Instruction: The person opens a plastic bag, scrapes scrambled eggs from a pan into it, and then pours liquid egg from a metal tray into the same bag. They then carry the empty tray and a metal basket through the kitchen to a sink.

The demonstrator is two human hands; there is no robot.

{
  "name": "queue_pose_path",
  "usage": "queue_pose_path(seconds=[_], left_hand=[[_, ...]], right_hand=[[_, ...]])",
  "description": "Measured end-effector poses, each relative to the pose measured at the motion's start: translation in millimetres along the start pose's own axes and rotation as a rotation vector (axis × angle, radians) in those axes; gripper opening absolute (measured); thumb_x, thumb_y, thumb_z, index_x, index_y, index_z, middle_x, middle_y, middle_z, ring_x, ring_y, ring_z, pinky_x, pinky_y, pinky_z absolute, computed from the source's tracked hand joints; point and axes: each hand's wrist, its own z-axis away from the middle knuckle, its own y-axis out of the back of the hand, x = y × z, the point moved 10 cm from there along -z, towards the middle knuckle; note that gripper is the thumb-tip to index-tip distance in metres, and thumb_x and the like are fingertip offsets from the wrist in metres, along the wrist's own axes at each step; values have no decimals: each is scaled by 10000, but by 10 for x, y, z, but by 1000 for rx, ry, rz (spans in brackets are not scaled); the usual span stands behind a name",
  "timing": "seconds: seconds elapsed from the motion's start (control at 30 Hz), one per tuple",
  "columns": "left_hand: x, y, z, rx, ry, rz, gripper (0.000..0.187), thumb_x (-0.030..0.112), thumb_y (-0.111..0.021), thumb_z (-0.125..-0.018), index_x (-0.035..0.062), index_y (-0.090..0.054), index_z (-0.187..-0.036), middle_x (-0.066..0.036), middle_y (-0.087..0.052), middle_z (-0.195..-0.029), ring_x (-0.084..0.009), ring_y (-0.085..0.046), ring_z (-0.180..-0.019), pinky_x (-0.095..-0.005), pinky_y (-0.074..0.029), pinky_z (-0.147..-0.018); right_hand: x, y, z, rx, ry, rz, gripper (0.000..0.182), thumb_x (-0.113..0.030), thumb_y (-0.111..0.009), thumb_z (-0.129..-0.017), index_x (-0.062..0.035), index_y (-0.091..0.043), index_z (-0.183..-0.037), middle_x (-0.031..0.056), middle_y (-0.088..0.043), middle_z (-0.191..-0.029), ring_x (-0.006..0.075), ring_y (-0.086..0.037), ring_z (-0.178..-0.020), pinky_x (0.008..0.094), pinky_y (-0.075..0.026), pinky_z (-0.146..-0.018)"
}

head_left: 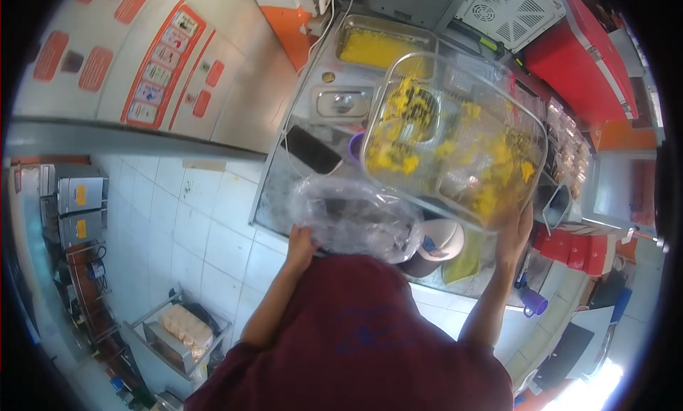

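Hands are working above a steel counter [284,190] in the head view, seen from high over a maroon-shirted person. The right hand [514,234] is gripping the near edge of a large clear plastic container [455,137], fingers curled up around its rim, and is holding it tilted in the air over the counter. Yellow food bits [398,158] are clinging to the container's inside walls. The left hand [300,246] is closed on the edge of a crumpled clear plastic bag [356,219], which is sitting just below and touching the container's lower corner. How tightly the left fingers are pinching the bag is hard to judge, since the film is blurring them.

Beneath the bag, a round beige bowl [437,244] is showing, with a yellow-green cloth [466,258] beside it. A dark phone [311,149] is lying on the counter to the left of the container. Farther back, a steel tray of yellow food [377,46] is resting near a small lidded steel pan [343,101]. A purple cup [532,302] is standing near the right forearm.
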Motion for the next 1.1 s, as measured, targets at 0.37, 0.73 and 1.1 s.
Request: queue_pose_path(seconds=[0.37, 0.73, 1.1], left_hand=[[-434, 124, 11, -86, -43, -6, 232, 158, -474, -905, 55, -526, -1106, -55, -562, -910, -173, -543, -739, -308, -471, -603], [-208, -448, 172, -373, -347, -531, 478, 286, -613, -879, -8, -487, -1233, -174, -527, -1237, -239, -506, -1132, -376, -413, -939], [56, -340, 459, 230, -951, -1459, 685, 180, -673, -709, -62, -383, -1281, -289, -314, -1329, -466, -319, -1201, -531, -266, -1033]], right_hand=[[-88, -472, 1685, -250, 773, 591, 123, 20, -595, -780, -33, -509, -850, 99, -512, -747, 245, -524, -561, 376, -428, -469], [113, -83, 1704, -199, 603, 622, 99, 13, -609, -771, -45, -529, -762, 117, -527, -635, 279, -536, -523, 399, -434, -467], [-146, -307, 1893, -205, 710, 538, 140, 21, -609, -735, -58, -494, -721, 98, -504, -609, 261, -520, -503, 392, -423, -450]])
